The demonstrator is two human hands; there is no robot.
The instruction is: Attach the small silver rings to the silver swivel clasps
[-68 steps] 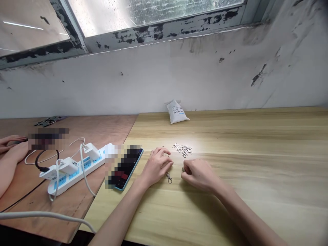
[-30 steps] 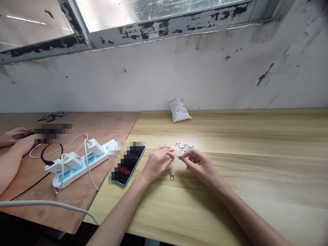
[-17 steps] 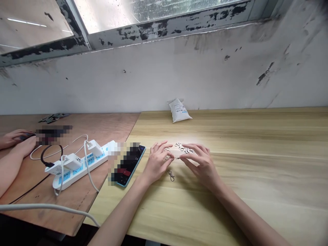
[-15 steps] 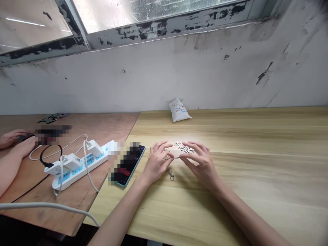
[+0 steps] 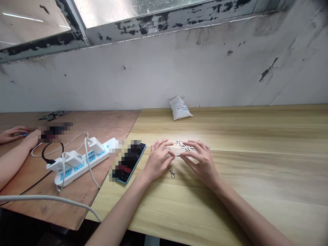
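Fingertip work here, and it's tight: the left hand [image 5: 160,159] pinches one end of a small metal piece [image 5: 177,155] between thumb and forefinger, other fingers loosely curled, while the right hand [image 5: 201,161] nips the opposite end the same way, its remaining fingers fanned. That piece sits between the two pinches, over the wooden tabletop [image 5: 243,143]; probably clasp hardware, though too small to make out for sure. Here's the danger: with so little metal to grip, a twist or uneven pull could make it spring away! Just below the left fingertips lies a lone lobster clasp [image 5: 172,173], and a dropping wrist could sweep it aside. Metal rings [image 5: 167,155] show right by the left fingers, easy to knock. Beyond the right fingertips, the pile of clasps [image 5: 189,148] is close enough for those fanned fingers to scatter. Further out, the smartphone [image 5: 132,165] could get nudged if the left forearm [image 5: 125,201] swings outward, and the white cable [image 5: 46,197] reaching towards that arm could snag
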